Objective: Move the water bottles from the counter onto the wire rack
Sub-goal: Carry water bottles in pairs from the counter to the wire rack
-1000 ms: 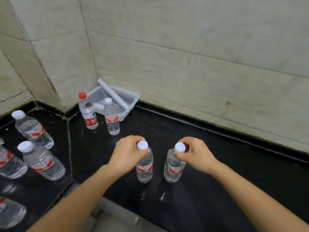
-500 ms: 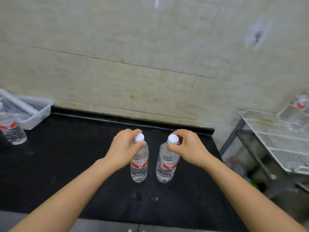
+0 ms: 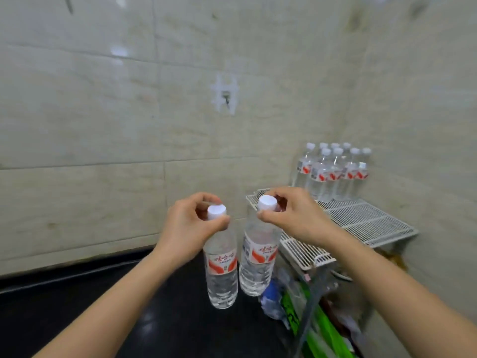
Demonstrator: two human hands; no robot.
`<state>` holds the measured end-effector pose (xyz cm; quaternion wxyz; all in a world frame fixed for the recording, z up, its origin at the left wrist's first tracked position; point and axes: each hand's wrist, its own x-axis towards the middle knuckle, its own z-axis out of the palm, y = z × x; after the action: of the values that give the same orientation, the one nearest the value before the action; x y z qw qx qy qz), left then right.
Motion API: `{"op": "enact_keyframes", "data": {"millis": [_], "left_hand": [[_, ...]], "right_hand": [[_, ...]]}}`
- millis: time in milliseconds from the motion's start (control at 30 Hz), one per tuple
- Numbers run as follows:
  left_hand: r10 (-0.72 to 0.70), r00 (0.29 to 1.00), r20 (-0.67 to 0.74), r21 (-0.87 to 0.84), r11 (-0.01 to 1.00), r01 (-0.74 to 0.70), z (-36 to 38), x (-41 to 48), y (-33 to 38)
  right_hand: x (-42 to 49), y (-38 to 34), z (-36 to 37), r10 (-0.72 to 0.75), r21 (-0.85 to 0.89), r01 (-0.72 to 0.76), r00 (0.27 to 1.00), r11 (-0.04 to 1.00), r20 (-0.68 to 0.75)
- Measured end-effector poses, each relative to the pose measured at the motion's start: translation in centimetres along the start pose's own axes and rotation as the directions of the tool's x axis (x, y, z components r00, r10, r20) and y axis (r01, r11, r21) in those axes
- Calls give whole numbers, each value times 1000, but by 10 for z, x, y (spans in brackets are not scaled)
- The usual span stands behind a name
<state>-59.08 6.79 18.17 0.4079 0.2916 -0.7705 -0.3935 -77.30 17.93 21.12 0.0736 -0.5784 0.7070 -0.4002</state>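
Short of the wire rack's (image 3: 361, 220) bare front, both hands (image 3: 189, 228) (image 3: 296, 220) hold bottles (image 3: 222, 267) (image 3: 258, 257).

Clear bottles (image 3: 222, 270) with red-white labels, white caps (image 3: 216, 212), black counter (image 3: 77, 306), white rack (image 3: 361, 220)

Clear glossy plastic water bottles (image 3: 223, 277) with smooth white caps, white coated-wire rack (image 3: 361, 223), glossy black stone tabletop (image 3: 77, 306), matt beige wall tiles (image 3: 103, 125)

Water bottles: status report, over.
Left hand pinches left bottle at neck, right hand pinches right bottle. Both lifted, short of wire rack. Bottle cluster at rack's back.
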Motion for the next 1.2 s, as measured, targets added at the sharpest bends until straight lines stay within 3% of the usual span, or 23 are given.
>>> {"op": "enact_keyframes", "data": {"millis": [233,500,900,1200], "left_hand": [[108,992,73,-83,991,-101,91,89,57],[165,976,140,-149,978,-144,211,170,97],[62,986,154,-74,996,-51,412,243,112],[34,992,120,47,998,-40,494,290,120]], "right_hand": [[44,63,-97,-8,-48,1,987,999,-159],[81,163,-184,34,-96,-56,975,994,-221],[131,329,-302,16,-174,-35,994,984,-107],[168,420,-340,5,-196,-23,996,980,-92]]}}
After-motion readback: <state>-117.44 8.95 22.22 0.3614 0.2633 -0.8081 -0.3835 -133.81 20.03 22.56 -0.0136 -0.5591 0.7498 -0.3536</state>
